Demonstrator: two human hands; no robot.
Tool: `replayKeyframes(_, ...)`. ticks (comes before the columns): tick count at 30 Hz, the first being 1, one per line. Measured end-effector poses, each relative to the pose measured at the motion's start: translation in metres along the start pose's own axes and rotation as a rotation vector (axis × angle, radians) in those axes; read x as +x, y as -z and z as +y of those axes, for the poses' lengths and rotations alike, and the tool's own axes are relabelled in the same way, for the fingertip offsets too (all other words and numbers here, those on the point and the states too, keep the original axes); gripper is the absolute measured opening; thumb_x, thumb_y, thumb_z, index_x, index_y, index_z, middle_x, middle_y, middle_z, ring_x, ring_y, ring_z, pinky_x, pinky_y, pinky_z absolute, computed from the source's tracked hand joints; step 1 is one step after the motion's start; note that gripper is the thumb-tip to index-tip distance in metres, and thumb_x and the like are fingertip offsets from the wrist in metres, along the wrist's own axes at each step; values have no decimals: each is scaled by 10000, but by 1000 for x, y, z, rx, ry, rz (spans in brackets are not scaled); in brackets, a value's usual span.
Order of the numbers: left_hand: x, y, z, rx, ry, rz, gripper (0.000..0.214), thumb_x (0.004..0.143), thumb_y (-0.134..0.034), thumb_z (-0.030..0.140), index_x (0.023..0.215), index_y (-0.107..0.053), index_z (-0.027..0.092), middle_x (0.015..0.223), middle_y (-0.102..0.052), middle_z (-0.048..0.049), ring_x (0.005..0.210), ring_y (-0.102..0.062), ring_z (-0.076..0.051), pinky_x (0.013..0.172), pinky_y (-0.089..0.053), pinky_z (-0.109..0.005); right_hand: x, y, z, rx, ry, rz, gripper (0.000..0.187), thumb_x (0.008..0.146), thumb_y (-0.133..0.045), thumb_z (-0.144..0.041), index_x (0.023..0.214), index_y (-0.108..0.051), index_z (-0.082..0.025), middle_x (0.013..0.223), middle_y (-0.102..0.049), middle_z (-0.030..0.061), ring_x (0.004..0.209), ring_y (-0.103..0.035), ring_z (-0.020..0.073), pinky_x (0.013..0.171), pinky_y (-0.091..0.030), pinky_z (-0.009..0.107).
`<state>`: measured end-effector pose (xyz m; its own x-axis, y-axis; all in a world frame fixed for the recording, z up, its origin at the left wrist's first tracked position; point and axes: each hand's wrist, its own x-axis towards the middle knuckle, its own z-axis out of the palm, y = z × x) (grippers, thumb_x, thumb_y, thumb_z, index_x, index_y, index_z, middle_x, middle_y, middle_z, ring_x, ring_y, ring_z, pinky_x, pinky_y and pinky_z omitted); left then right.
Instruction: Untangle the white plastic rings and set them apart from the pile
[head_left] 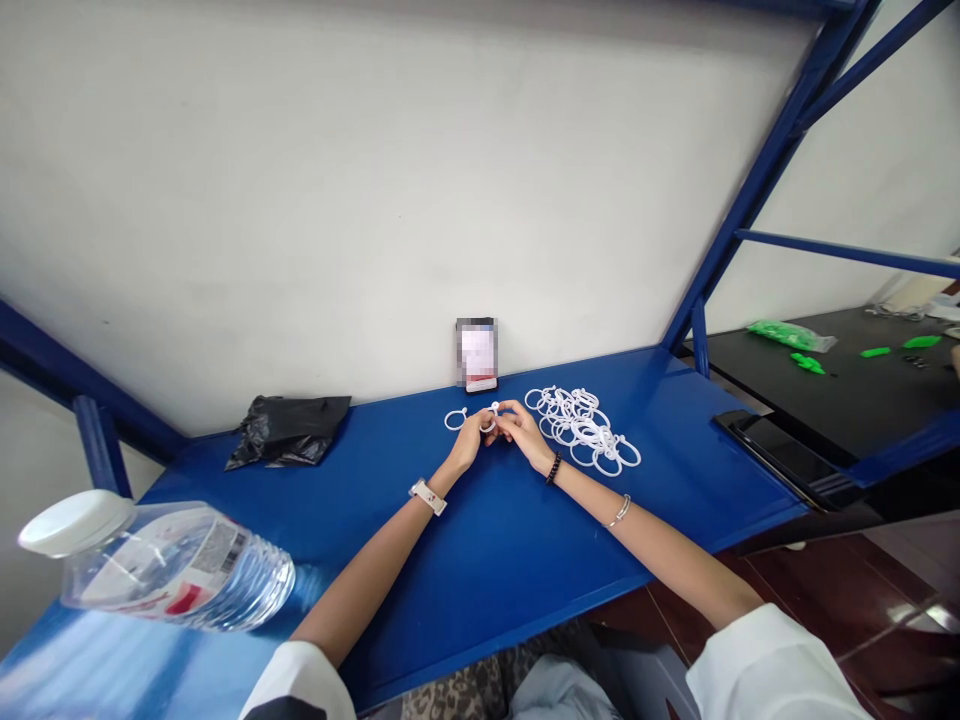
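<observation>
My left hand [470, 439] and my right hand [519, 428] meet over the blue table [480, 540]. Between them is a white plastic ring [487, 428] with a small knob at its top, and the fingers of both hands close around it. Another white ring [454, 420] lies flat on the table just left of my left hand. To the right of my right hand spreads a loose pile of white rings [585, 425], several overlapping one another. My fingertips partly hide the held ring.
A phone [478, 355] leans upright against the wall behind my hands. At the left lie a black plastic bag [291, 430] and a large water bottle [172, 565]. A dark phone-like slab [780, 455] rests at the right edge. Green pieces [795, 335] sit on a black table beyond.
</observation>
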<state>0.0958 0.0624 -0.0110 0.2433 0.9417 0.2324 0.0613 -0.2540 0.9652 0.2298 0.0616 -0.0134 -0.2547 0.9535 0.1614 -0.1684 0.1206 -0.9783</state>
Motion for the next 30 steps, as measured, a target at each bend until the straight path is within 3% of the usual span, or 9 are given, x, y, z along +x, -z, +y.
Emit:
replayKeyframes(4, -1, -1, -2, 91, 8, 4, 500, 918, -295, 466, 532, -447, 187, 490, -483, -12, 533, -443, -147, 596, -344, -291, 3, 5, 5, -169, 58, 13, 295, 803, -596, -483, 894, -525, -211, 566, -565, -46, 562, -575, 157, 595, -404, 282)
replayKeyframes(11, -3, -3, 0, 291, -88, 137, 267, 900, -462, 383, 762, -565, 179, 659, -560, 6, 601, -484, -136, 614, -337, -259, 4, 15, -7, -676, 216, 197, 155, 833, -557, -327, 727, -506, -226, 541, -465, -50, 530, -456, 142, 587, -322, 274)
replayKeyframes(17, -1, -5, -3, 314, -170, 102, 198, 874, -547, 361, 808, -598, 181, 759, -600, -23, 670, -489, -147, 639, -341, -258, 0, 18, -19, -1114, 371, 146, 116, 856, -506, -179, 747, -525, -214, 727, -571, 36, 751, -529, 198, 629, -315, 286)
replayKeyframes(22, -2, -6, -5, 341, -170, 69, 244, 895, -512, 373, 753, -569, 183, 701, -580, -16, 650, -481, -150, 631, -336, -264, -1, 15, -17, -1196, 355, 104, 121, 875, -499, -155, 787, -562, -208, 831, -627, 68, 789, -559, 206, 646, -325, 292)
replayKeyframes(30, 3, -2, -8, 151, -56, 77, 296, 809, -602, 440, 703, -579, 165, 691, -580, -17, 647, -503, -142, 628, -369, -262, 2, 16, -11, -1126, 237, 113, 136, 858, -516, -140, 749, -558, -210, 767, -650, 54, 686, -569, 194, 609, -280, 289)
